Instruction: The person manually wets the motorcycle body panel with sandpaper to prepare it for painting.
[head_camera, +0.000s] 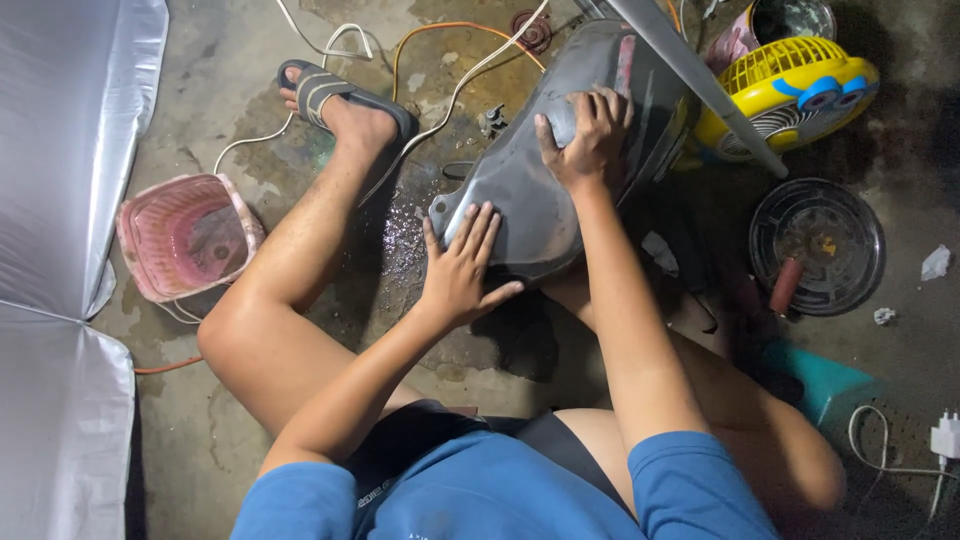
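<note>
— Grip first: left hand (462, 268) spread flat, fingers open, pressing on the near lower end of the dark grey tank (545, 175), clasping nothing. Right hand (585, 135) curled over a grey pad (562, 120), clenched on it, pressed against the tank's upper middle.

— And the tank itself?

— Resting on the wet concrete floor (480, 360) between the knees, tilted, long axis running from near-left up to far-right. Both hands touching it; left nearer the body, right farther along the same axis.

— Anything close by?

— Yellow fan (790, 90) just beyond the tank's far-right end, a round black fan grille (818, 245) to the right, well apart. Pink basket (185, 235) near the floor's left edge, beside a silver sheet (60, 200). White and orange cables (440, 60) trailing past the sandalled foot (335, 100) at the far side.
</note>
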